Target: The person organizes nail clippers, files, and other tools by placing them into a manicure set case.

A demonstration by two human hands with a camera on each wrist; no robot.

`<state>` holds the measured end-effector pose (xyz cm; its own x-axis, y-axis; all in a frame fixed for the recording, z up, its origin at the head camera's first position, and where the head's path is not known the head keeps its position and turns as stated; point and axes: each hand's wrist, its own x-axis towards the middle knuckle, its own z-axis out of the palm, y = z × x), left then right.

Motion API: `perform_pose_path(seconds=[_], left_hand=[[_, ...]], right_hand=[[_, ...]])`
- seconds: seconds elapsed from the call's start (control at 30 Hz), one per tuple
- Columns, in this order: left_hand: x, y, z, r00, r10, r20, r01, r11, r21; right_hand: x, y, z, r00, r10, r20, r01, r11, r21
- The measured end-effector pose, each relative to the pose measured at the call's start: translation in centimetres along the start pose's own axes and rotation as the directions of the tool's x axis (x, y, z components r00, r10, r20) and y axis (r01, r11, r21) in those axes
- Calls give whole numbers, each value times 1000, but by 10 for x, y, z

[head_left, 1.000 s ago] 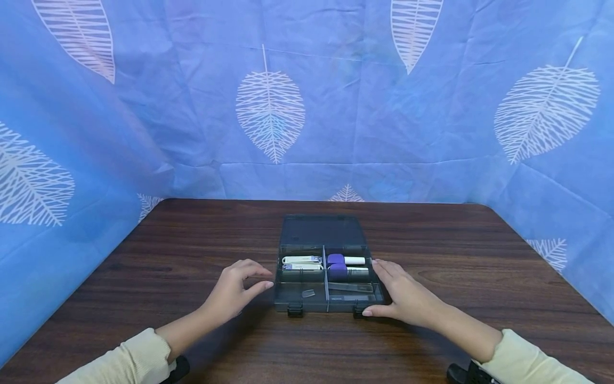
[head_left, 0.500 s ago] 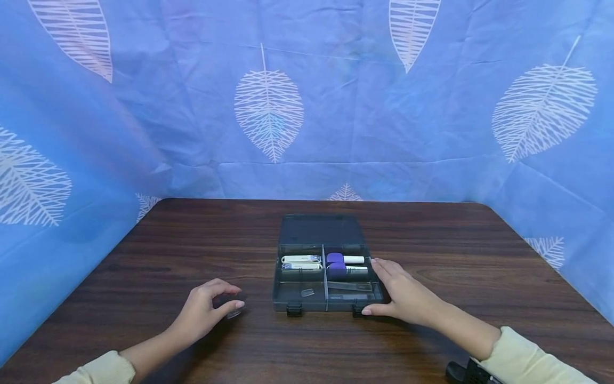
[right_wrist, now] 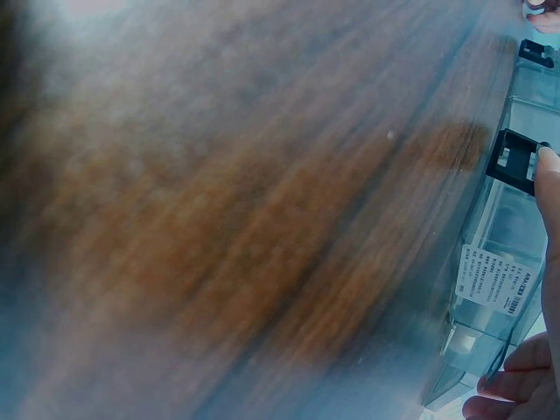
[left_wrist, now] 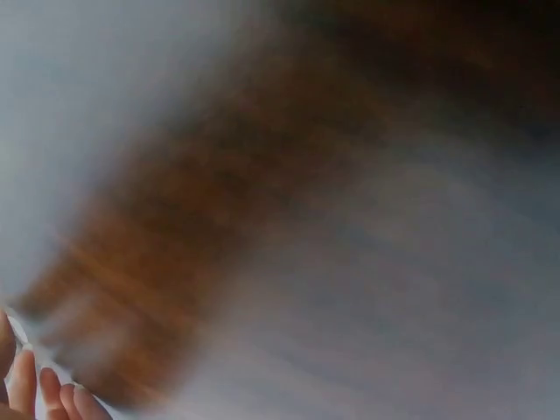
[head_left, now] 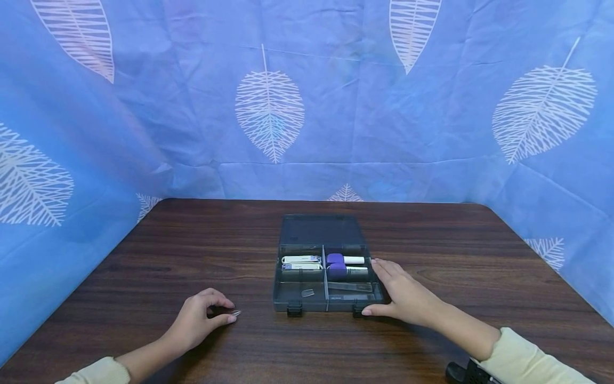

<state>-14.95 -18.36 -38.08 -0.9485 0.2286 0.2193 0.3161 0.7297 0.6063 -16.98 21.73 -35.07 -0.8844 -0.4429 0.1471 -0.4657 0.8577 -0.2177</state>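
An opened dark, see-through compartment box [head_left: 300,305] lies on the table with its lid folded back. My right hand [head_left: 408,293] holds its right side, the thumb at the right front latch [right_wrist: 516,162] and the fingers along the side wall. Left of the box and low over the table, my left hand [head_left: 199,320] pinches a small, thin, shiny clear piece [head_left: 237,313] between thumb and fingertips. Inside the box are two white nail clippers [head_left: 301,259] at the back left and two purple-and-white tube-like items [head_left: 354,260] at the back right.
A small clear piece [head_left: 307,293] lies in the front left compartment. Flat, translucent strips [head_left: 350,287] lie in the front right one. A printed label [right_wrist: 494,278] is on the box's front. The brown wooden table [head_left: 216,234] meets a blue leaf-print cloth [head_left: 326,117] behind.
My left hand has moved left and toward me, away from the box, then down close to the table with the clear piece. My right hand and the box have stayed put.
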Motion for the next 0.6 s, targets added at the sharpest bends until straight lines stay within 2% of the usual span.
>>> perform_pose_path(seconds=[0.13,0.6], left_hand=[[0,-2,1,1000,27,12,-27,1000,-4],[5,2,-2,999,28,19,-27,999,-17]], right_hand=[[0,0,0,1000,2,-1,-2,1000,-6],[1,1,1,1000,6,11,-6,1000,-7]])
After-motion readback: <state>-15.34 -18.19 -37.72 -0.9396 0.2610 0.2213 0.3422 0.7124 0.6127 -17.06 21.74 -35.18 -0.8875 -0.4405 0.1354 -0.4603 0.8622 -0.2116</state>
